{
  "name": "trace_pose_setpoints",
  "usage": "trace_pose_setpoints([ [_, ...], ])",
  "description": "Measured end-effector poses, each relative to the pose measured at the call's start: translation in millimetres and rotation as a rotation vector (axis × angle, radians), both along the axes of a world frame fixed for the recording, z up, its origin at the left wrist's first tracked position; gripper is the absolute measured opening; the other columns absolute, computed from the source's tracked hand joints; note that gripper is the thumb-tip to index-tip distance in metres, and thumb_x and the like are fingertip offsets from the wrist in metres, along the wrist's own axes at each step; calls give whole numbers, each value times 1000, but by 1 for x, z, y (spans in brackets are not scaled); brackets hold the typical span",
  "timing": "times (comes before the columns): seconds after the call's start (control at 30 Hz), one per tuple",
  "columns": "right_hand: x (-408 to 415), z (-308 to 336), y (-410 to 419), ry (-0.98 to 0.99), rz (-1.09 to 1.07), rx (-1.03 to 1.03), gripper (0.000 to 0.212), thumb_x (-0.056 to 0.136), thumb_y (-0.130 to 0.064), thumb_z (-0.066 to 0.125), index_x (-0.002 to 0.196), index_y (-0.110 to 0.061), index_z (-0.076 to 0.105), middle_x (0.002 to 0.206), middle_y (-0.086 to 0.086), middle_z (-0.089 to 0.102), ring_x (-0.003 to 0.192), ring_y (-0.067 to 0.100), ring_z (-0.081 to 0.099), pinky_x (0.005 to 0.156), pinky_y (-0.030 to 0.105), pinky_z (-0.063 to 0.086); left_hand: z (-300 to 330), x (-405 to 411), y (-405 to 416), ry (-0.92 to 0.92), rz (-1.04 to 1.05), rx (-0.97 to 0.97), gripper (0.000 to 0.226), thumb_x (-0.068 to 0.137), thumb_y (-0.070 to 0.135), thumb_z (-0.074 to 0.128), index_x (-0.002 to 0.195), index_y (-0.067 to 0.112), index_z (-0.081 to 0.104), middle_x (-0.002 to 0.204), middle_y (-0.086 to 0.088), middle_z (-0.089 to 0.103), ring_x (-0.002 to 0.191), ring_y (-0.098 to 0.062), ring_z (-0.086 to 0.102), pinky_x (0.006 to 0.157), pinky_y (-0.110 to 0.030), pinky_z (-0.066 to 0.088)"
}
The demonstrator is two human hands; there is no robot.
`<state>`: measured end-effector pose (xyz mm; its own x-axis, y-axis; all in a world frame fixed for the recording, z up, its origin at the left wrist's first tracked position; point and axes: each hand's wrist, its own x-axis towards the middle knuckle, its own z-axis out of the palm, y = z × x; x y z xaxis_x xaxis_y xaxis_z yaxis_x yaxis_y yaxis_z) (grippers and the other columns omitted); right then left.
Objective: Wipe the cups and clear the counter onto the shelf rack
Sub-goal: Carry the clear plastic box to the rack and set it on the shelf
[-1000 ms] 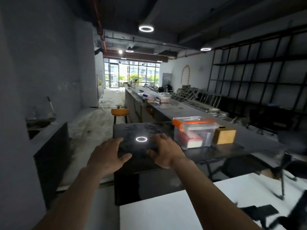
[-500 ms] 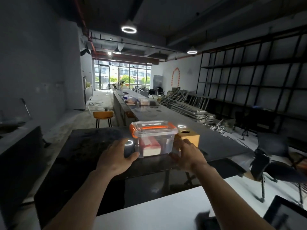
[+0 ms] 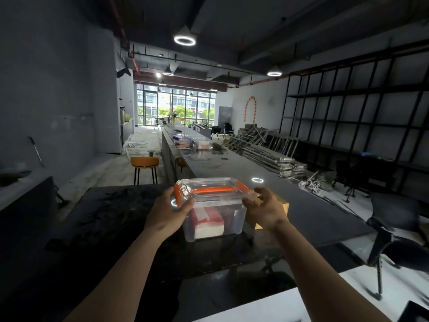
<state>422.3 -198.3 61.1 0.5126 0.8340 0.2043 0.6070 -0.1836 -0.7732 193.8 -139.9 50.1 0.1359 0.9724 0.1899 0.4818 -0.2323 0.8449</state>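
A clear plastic storage box point(image 3: 212, 219) with an orange-clipped lid stands on the black counter point(image 3: 111, 219); red and white items show inside it. My left hand point(image 3: 168, 212) grips the box's left end at the lid clip. My right hand point(image 3: 264, 209) is against the box's right end, fingers curled at the lid edge. A small yellow-brown box point(image 3: 282, 209) sits just behind my right hand, partly hidden. No cups are visible. The black shelf rack point(image 3: 362, 117) lines the right wall.
A long grey counter point(image 3: 232, 166) runs away ahead, with packages point(image 3: 190, 142) far down it. An orange stool point(image 3: 144, 163) stands left of it. Metal frames point(image 3: 267, 152) lie on the floor at right. A black chair point(image 3: 394, 228) and a white tabletop point(image 3: 267, 307) are near right.
My view swung right and closer, bringing the storage box to the centre. Both hands left the bare counter, went to the box's two ends and closed on it at lid level.
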Motion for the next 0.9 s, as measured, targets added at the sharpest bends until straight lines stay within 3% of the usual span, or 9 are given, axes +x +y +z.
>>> trace_pose_setpoints([
  [0.17, 10, 0, 33, 178, -44, 45, 65, 93, -46, 66, 148, -18, 46, 142, 14, 58, 107, 28, 65, 88, 39, 56, -4, 14, 35, -227, 67, -175, 84, 86, 63, 59, 153, 24, 27, 155, -5, 42, 138, -29, 43, 105, -44, 37],
  [0.23, 14, -3, 45, 261, -51, 47, 66, 93, -45, 67, 149, -18, 46, 144, 15, 56, 120, 32, 60, 97, 41, 52, -6, 19, 42, -308, 93, -236, 79, 86, 62, 60, 150, 24, 33, 149, -7, 48, 130, -30, 50, 104, -45, 39],
  [0.3, 20, -5, 55, 322, -48, 47, 69, 90, -46, 70, 149, -19, 46, 146, 15, 55, 128, 34, 56, 105, 44, 50, -10, 22, 47, -373, 98, -274, 65, 85, 60, 62, 137, 24, 48, 131, -6, 61, 111, -26, 59, 101, -46, 45],
  [0.4, 30, -9, 70, 405, -2, 39, 77, 82, -52, 76, 145, -17, 50, 128, 13, 64, 118, 34, 64, 102, 51, 54, -15, 27, 52, -399, 97, -289, 40, 85, 58, 64, 110, 26, 62, 110, -2, 69, 100, -22, 63, 98, -49, 48],
  [0.47, 36, -9, 77, 446, 55, 28, 69, 85, -48, 77, 140, -12, 54, 110, 8, 67, 106, 31, 70, 96, 51, 58, -18, 31, 53, -423, 119, -275, 41, 83, 57, 67, 109, 25, 66, 106, -1, 71, 99, -22, 65, 97, -49, 50],
  [0.6, 47, -12, 87, 502, 115, 26, 53, 79, -44, 82, 118, -10, 68, 101, 11, 77, 89, 29, 77, 83, 50, 64, -18, 37, 52, -463, 184, -263, 39, 83, 50, 71, 109, 21, 70, 104, -2, 74, 100, -21, 68, 92, -44, 54],
  [0.73, 56, -13, 88, 581, 160, 46, 32, 81, -33, 84, 100, -10, 71, 96, 12, 78, 85, 28, 77, 72, 45, 66, -9, 39, 41, -505, 218, -212, 34, 84, 47, 72, 105, 20, 74, 100, -1, 76, 94, -17, 71, 72, -29, 55],
  [0.83, 58, -9, 90, 596, 179, 71, 24, 84, -26, 82, 99, -10, 73, 94, 11, 77, 82, 26, 77, 66, 40, 65, 10, 39, 26, -551, 231, -149, 28, 82, 46, 73, 96, 22, 74, 93, 1, 76, 89, -15, 70, 67, -26, 53],
  [0.9, 54, -3, 94, 597, 194, 82, 29, 77, -34, 86, 96, -14, 76, 93, 9, 79, 81, 25, 78, 67, 43, 66, 23, 34, 19, -575, 253, -114, 22, 81, 45, 75, 87, 24, 71, 87, 4, 74, 85, -13, 69, 67, -25, 53],
])
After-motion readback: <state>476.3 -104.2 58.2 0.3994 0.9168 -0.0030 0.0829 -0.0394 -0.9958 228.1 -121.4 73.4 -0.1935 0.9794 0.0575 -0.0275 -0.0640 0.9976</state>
